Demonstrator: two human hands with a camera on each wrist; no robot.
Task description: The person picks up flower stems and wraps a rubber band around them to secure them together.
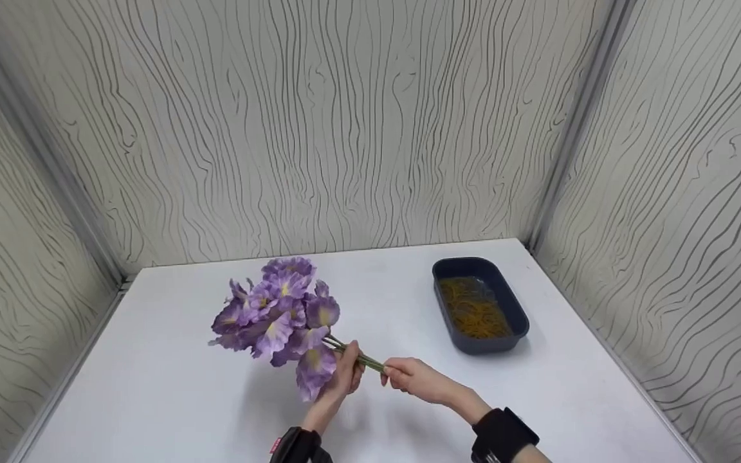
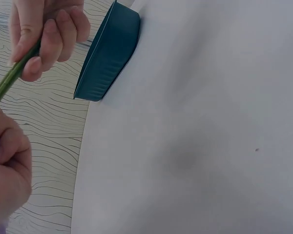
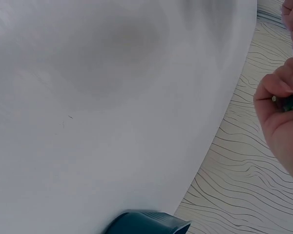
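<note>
A bunch of purple artificial-looking flowers with yellow centres is held above the white table, blooms to the left and green stems slanting down to the right. My left hand grips the stems just below the blooms. At the lower ends of the stems, my right hand holds them with curled fingers. In the left wrist view a short stretch of green stem shows between the left hand and the right hand. The right wrist view shows cut stem ends inside the curled right hand.
A dark blue rectangular tub stands on the right side of the white table, with brownish-yellow strands, perhaps rubber bands, inside. Wood-grain patterned panels rise behind the table and on both sides.
</note>
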